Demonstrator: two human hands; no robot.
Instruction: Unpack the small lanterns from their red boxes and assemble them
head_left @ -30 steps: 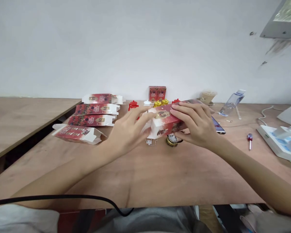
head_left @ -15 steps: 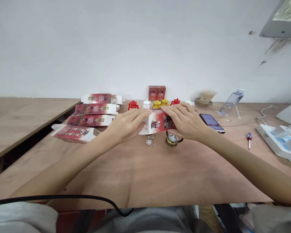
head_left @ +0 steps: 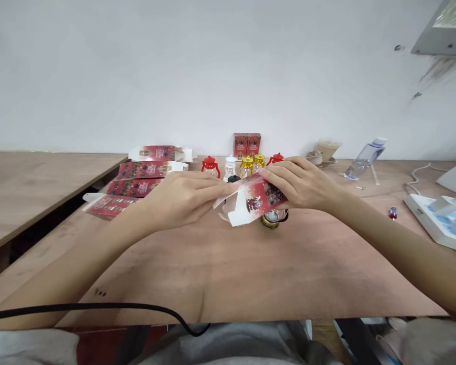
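A red printed cardboard box (head_left: pixel 260 203) is held up over the table, tilted, its white flaps open toward the left. My right hand (head_left: pixel 298 182) is closed around its right end. At the open end, my left hand (head_left: pixel 193 195) has its fingers pressed together on a flap; its thumb is hidden. Below the box, partly covered by it, is a small bronze lantern (head_left: pixel 270 221). Behind the hands stand small lanterns: a red one (head_left: pixel 210 166), a white one (head_left: pixel 230 166), gold ones (head_left: pixel 247 166) and another red one (head_left: pixel 276 158). A black top (head_left: pixel 233 179) shows behind the flap.
Several opened red boxes (head_left: pixel 148 170) lie at the left. Two closed boxes (head_left: pixel 247 145) stand by the wall. On the right are a drink cup (head_left: pixel 328 150), a tilted water bottle (head_left: pixel 366 158), a screwdriver (head_left: pixel 392 213) and a power strip (head_left: pixel 427 218). A black cable (head_left: pixel 99 306) crosses the front.
The box has tilted, its open end now lower and its flaps spread wider. My left hand has shifted left and turned. The phone is now hidden behind my right hand and forearm.
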